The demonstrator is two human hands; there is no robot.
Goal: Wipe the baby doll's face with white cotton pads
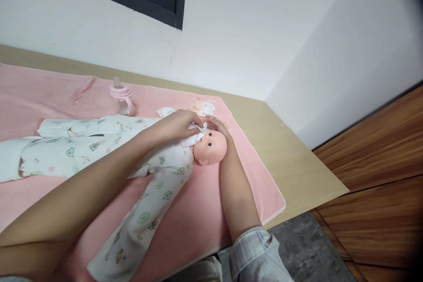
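Observation:
A baby doll (214, 145) lies on its back in white patterned clothes (99, 141), its bald head to the right. My left hand (180, 124) pinches a white cloth or tissue (191, 139) at the doll's mouth and chin. Around the far side of the doll's head rests my right hand (217, 125), fingers stretched out and partly hidden behind the left hand and the cloth. My right forearm runs close along the crown of the head. One long sleeve of the clothes spreads toward me.
A baby bottle (122, 99) with a pink collar and handle stands beyond the doll's legs. A small printed packet (203, 106) lies beyond the head. The pink blanket (198, 211) covers much of the wooden tabletop (291, 172); a white wall (231, 31) rises behind.

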